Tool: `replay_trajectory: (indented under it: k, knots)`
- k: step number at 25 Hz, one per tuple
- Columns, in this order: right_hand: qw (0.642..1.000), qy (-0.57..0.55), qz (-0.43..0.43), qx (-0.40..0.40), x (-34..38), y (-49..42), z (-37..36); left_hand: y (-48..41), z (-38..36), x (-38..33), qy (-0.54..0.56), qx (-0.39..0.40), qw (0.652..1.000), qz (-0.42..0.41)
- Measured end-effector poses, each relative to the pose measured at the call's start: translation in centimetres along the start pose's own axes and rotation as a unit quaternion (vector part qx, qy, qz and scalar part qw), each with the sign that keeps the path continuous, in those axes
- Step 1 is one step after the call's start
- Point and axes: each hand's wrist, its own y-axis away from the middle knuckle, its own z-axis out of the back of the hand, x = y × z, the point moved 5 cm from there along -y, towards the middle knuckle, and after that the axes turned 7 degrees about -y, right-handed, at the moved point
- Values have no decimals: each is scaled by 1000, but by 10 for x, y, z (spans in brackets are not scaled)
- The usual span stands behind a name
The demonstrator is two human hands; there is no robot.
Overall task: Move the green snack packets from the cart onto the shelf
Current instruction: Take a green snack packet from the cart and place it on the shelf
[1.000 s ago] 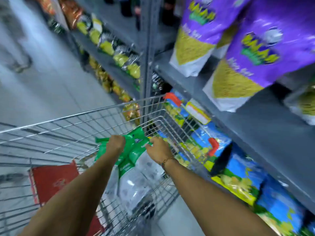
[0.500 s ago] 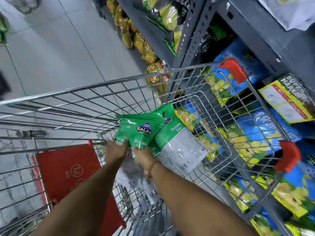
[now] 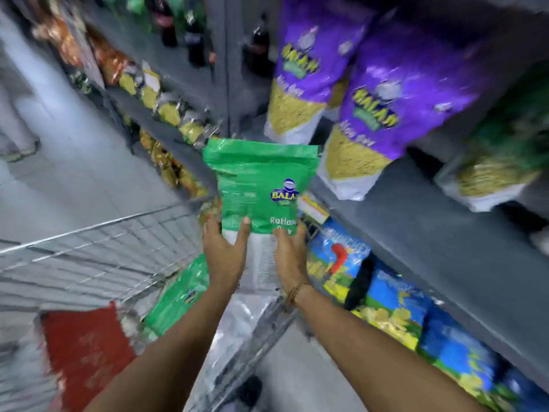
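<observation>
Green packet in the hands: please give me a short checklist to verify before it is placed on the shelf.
1. Both hands hold the green packet: left hand and right hand grip its lower part. Ok.
2. Packet upright, label readable. Ok.
3. Packet lifted clear of the cart. Ok.
4. Bare shelf space beside the purple bags. Ok.
5. Packet undamaged. Cannot tell, blurred.
6. Cart emptied: another packet remains. Not ok.

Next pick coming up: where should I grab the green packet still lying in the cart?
Judging by its pose, take the green packet in the cart by its upper green end, reaching down from above. It leans against the cart's wire wall, and its lower end is hidden by the left arm.
</observation>
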Motion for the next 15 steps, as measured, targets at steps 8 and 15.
replay_trajectory:
  k: [8,15]
  knots:
    - [919,-99,265,-274,119,22,216,84,-155,-188,46,272,943,-187]
    - [904,6,60,-423,93,-13,301,85,-265,-190,76,373,921,-79]
